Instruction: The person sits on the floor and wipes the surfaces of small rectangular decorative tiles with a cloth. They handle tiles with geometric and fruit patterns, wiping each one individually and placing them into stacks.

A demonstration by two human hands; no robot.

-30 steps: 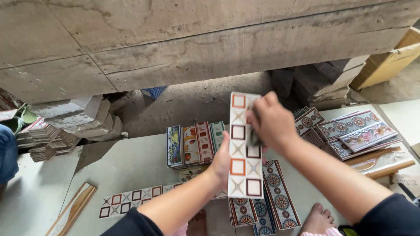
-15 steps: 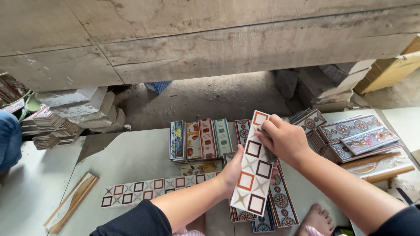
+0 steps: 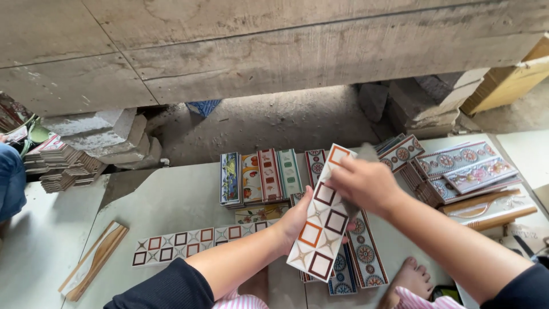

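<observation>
Left hand (image 3: pixel 297 220): clasped under border tile (image 3: pixel 320 214) | right hand (image 3: pixel 366 183): closed on dark object, pressed to tile face | change: tile lowered and tilted since earlier; wiping stroke judged underway.

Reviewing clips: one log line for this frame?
left hand: holds square-patterned tile strip | right hand: rests on strip, small dark object in fingers | matching strip flat on table

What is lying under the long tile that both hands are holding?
Under the tile, border tiles with circle patterns lie flat on the white table. The tile and left hand hide their upper parts.
</observation>
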